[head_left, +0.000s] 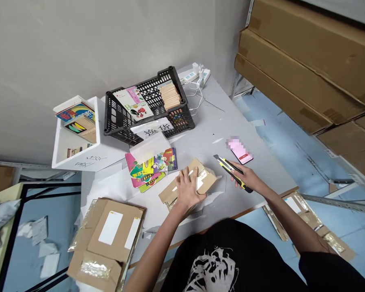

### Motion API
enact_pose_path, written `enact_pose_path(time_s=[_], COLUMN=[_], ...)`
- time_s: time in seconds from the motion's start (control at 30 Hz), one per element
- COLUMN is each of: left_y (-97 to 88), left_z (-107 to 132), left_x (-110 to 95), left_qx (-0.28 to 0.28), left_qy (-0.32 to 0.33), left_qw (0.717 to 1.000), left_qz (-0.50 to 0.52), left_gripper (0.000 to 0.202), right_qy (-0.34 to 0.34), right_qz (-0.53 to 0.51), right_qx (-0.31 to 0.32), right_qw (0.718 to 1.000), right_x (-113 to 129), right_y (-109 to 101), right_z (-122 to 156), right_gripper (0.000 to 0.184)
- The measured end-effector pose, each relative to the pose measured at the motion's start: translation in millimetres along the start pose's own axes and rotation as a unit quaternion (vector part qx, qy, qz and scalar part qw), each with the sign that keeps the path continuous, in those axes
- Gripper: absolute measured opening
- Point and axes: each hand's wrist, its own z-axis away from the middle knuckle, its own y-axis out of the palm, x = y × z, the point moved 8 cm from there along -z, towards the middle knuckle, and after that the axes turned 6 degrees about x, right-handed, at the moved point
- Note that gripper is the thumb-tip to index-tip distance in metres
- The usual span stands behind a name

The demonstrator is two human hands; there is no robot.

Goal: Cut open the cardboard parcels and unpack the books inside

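Note:
My left hand [187,190] lies with fingers spread on a small taped cardboard parcel [205,178] near the front of the grey table [213,125]. My right hand [246,178] is closed round a yellow and black utility knife [229,169], its tip pointing away to the left, just right of the parcel. A pink phone [239,151] lies beyond the knife. Several colourful children's books [153,166] lie left of the parcel, partly under a clear bag.
A black plastic crate [146,107] with books stands at the back, a white box [76,138] of books to its left. Opened cardboard wrappers [106,239] lie at the front left. Large cartons [307,61] fill shelving on the right. A power strip [197,75] sits at the far edge.

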Motion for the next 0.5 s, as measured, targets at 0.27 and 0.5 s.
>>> enact_pose_path(time_s=[0.27,0.5], left_y=[3.8,13.0], left_z=[54,82], left_x=[53,73], left_qx=[-0.103,-0.139], left_qy=[-0.046,-0.073], left_qw=[0.993,0.985], left_qz=[0.034,0.069], left_gripper=[0.103,0.108], right_qy=[-0.047,-0.109], right_qz=[0.154,0.224], right_qx=[0.139,0.159], right_qw=[0.977,0.955], right_x=[48,86], right_y=[38,79], right_z=[-9,-14], right_gripper=[0.047,0.031])
